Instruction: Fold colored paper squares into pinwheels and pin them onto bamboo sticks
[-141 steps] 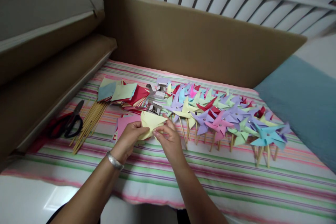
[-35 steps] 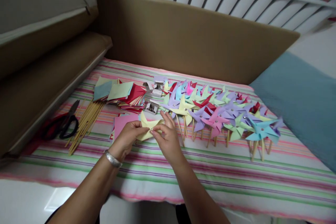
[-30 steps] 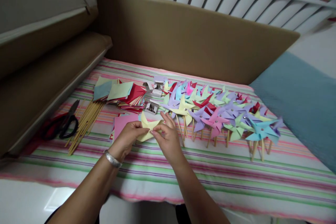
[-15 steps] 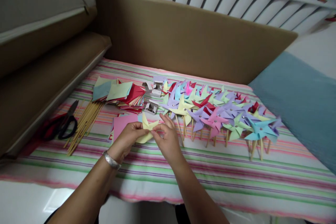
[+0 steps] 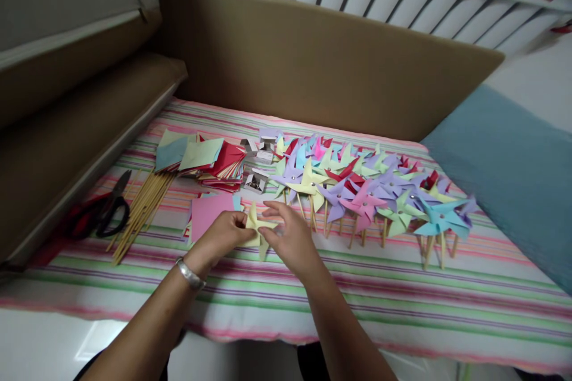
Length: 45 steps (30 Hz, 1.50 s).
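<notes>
Yellow paper (image 5: 258, 227), half-folded into a pinwheel, is being pinched between left hand (image 5: 223, 233) and right hand (image 5: 292, 237) above the striped cloth (image 5: 402, 292), beside finished pinwheels (image 5: 357, 190); pinning it apparently calls for steady fingers.

Both forearms are bare of sleeves, and a silver bangle (image 5: 186, 272) circles the left wrist.

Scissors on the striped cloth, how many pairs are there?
1: the scissors lie at the cloth's left edge, left of the sticks. More could be hidden under the paper stack.
</notes>
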### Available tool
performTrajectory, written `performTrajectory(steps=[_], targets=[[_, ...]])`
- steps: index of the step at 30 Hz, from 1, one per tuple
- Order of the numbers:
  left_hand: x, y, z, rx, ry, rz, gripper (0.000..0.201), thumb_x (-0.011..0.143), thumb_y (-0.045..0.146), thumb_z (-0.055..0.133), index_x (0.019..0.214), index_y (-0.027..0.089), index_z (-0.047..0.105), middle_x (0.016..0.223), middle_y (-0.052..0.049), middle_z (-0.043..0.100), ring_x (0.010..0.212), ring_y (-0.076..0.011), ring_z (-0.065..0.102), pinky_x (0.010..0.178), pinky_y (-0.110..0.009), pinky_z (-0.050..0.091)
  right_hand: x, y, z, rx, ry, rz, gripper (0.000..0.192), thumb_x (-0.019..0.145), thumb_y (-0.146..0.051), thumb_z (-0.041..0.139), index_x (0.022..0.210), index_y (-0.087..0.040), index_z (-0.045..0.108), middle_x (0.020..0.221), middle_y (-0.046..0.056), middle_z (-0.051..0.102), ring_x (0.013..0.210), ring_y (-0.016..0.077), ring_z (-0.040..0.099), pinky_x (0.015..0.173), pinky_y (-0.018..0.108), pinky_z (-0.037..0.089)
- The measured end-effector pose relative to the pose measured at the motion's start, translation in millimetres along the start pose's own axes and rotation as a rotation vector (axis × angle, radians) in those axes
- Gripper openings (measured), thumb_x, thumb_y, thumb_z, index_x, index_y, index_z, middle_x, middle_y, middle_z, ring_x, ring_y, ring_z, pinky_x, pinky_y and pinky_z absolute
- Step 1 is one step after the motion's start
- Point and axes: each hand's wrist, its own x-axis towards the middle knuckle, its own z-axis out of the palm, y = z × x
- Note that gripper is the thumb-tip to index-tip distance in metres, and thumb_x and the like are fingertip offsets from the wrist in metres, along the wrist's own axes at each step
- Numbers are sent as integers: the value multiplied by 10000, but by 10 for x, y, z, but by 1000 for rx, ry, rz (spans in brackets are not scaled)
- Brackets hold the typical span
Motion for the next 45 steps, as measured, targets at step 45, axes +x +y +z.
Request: performTrajectory(steps=[45], targets=[[27,86,-152,-499,344,-44,276,527,235,728,772,123,669,646,-28,695,552,-156,614,509,-247,466,-28,36,241,267,72,-118,322,799,-186,549,1112,-253,587,1026,48,645,873,170,623,835,336,487]])
